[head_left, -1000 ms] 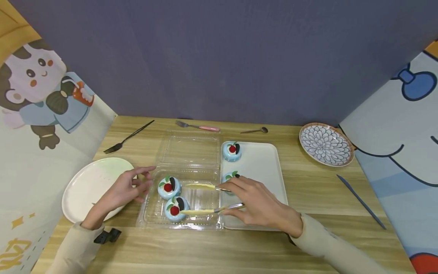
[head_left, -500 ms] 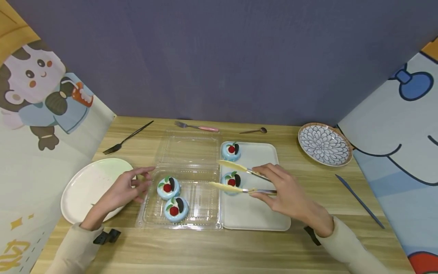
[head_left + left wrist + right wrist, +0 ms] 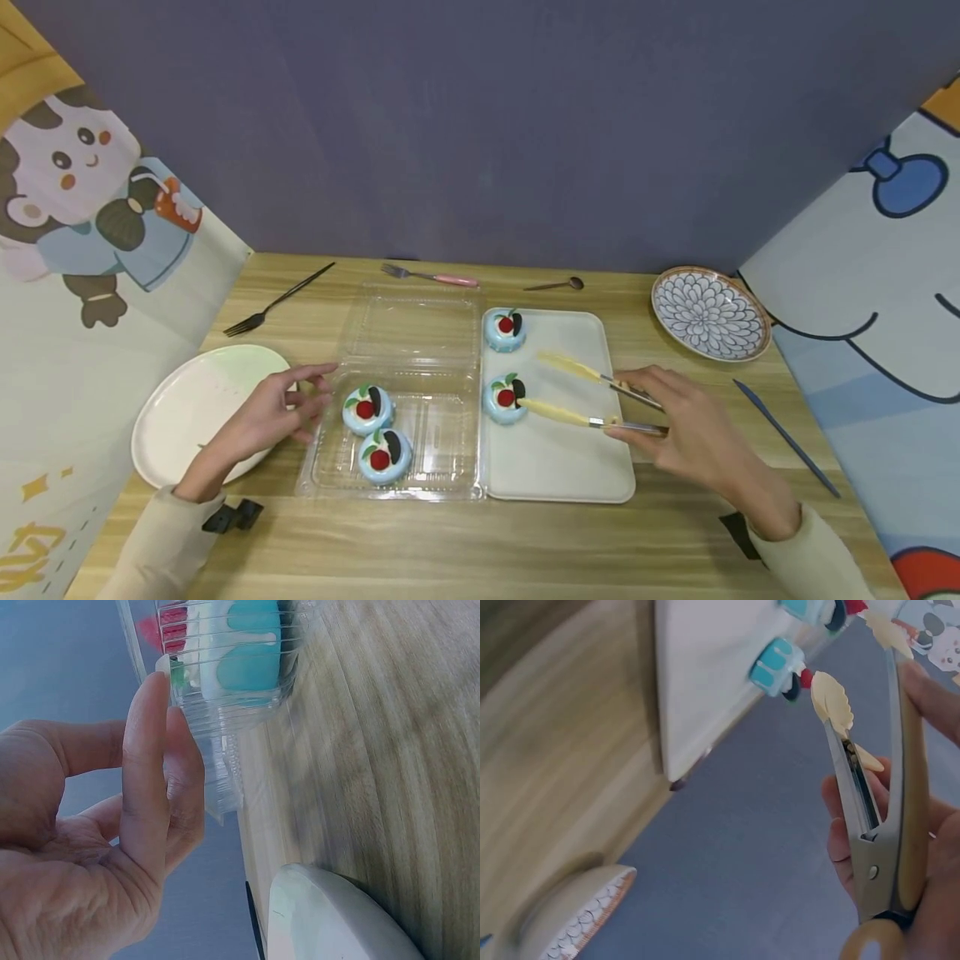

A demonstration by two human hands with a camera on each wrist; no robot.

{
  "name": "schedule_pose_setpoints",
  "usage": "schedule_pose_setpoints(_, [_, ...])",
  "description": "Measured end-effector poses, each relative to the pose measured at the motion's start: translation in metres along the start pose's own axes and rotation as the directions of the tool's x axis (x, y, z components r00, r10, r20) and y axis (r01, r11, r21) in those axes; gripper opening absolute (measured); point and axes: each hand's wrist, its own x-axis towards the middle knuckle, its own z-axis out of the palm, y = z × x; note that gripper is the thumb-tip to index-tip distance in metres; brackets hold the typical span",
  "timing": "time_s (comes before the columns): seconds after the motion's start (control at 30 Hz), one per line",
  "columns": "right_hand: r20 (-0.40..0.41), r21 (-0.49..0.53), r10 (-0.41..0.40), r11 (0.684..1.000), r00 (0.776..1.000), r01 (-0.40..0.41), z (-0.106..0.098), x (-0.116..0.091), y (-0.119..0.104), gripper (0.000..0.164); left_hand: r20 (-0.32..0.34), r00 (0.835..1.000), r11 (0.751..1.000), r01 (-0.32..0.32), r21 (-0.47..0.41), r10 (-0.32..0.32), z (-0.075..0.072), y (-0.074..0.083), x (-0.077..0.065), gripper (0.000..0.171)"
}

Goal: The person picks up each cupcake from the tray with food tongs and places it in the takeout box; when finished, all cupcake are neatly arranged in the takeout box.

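Head view: the tongs [image 3: 555, 412] are gripped in the right hand [image 3: 697, 437], its fingers curled round the handles; the two arms are held apart with nothing between them. The front tray cake [image 3: 498, 412] and the rear tray cake [image 3: 501, 339] are stood upright along the left edge of the rectangular tray [image 3: 555, 467]. The rear boxed cake [image 3: 362, 427] and the front boxed cake [image 3: 381, 477] are seated in the clear clamshell box [image 3: 450, 442], seemingly in contact. The step in hand is judged to be withdrawal of the tongs: the tips are best kept spread and raised above the berry topping before any sideways swing. Any grip is best taken low on the blue sides. Relative to half a second earlier, the tongs are shifted rightward, from astride the front tray cake to its right; the cakes are unmoved.

Left wrist view: the left hand [image 3: 127, 795] is held beside the box wall, fingers loosely extended, nothing gripped; contact cannot be told. Light steadying of the rim is judged useful.

Right wrist view: the tong handles are wrapped by the fingers. One tip is aligned with a berry; contact cannot be told.
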Motion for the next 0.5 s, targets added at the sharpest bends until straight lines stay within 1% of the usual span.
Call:
schedule_pose_setpoints(0.2, [0.049,-0.032,-0.004,0.999,0.999,0.006,0.013,-0.005,-0.003,0.066,-0.003,1.0,1.0,0.009,0.003,-0.009,0.0,0.0,-0.001,0.053])
schedule_pose_setpoints(0.5, [0.081,0.005,-0.02,1.0,0.996,0.02,0.031,-0.001,-0.007,0.062,-0.008,1.0,1.0,0.023,-0.006,-0.023,0.001,0.001,-0.001,0.054])
